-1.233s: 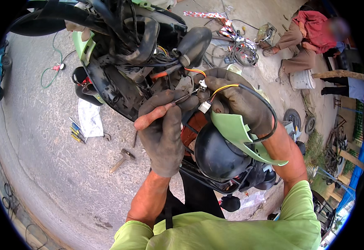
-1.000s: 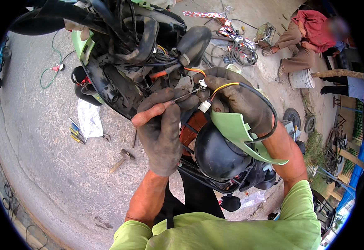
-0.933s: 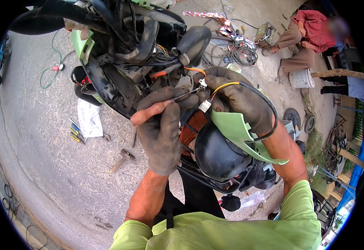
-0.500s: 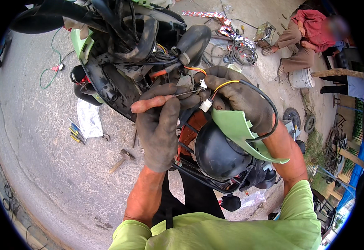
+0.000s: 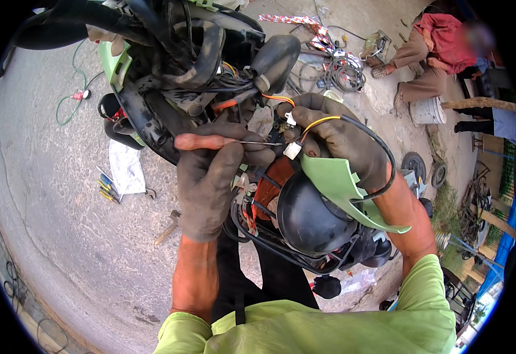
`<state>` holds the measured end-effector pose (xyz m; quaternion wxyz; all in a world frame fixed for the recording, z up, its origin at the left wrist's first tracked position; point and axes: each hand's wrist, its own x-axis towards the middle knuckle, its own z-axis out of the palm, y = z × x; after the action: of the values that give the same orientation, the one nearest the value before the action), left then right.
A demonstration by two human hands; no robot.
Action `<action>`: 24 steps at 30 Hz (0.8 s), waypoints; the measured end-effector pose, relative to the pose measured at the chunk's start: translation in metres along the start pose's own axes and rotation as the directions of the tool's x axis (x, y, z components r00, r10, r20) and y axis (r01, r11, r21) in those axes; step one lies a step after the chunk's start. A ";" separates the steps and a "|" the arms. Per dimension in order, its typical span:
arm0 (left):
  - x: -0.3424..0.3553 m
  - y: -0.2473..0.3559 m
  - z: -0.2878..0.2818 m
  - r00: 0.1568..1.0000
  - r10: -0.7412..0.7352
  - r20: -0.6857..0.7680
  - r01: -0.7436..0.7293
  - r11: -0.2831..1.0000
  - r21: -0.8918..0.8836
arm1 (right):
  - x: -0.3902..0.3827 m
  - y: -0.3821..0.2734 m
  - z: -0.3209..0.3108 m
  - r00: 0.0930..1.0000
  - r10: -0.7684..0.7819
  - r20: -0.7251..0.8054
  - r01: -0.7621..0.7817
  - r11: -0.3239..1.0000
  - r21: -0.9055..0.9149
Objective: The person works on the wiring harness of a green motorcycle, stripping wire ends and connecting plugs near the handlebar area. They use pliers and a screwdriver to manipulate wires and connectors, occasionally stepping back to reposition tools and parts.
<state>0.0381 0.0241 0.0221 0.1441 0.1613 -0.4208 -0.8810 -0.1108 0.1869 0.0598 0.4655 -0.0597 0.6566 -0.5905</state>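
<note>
Two dirty gloved hands work at the open front of a green scooter (image 5: 181, 65). The left hand (image 5: 210, 177) is wrapped tight around a red-handled screwdriver (image 5: 202, 141), just below the scooter's wires. The right hand (image 5: 340, 138) pinches a small white plug (image 5: 292, 150) beside the screwdriver's thin tip.

Beside the black headlamp housing (image 5: 308, 215): pale green fairing panel (image 5: 336, 186), orange-handled screwdriver (image 5: 202, 141), dark grey grimy gloves, white connector (image 5: 292, 150) on yellow wire (image 5: 320, 121).
</note>
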 end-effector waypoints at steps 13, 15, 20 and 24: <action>0.006 -0.005 0.012 0.994 0.107 -0.010 -0.107 0.994 0.000 | -0.001 -0.007 -0.002 0.997 0.016 0.073 -0.020 0.998 0.062; 0.008 -0.005 0.013 0.990 0.144 -0.010 -0.144 0.989 0.016 | -0.001 -0.006 -0.002 0.998 0.014 0.056 -0.017 0.998 0.057; 0.009 -0.006 0.020 0.990 0.143 -0.021 -0.142 0.989 0.030 | -0.001 -0.001 -0.004 0.999 -0.018 0.039 0.014 0.996 0.085; 0.009 -0.010 0.019 0.989 0.148 -0.013 -0.147 0.988 0.046 | -0.001 -0.004 -0.002 0.998 -0.011 0.069 0.006 0.998 0.070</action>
<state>0.0214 0.0400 0.0239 0.2089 0.1402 -0.4501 -0.8568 -0.1138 0.1879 0.0630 0.4874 -0.0668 0.6188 -0.6125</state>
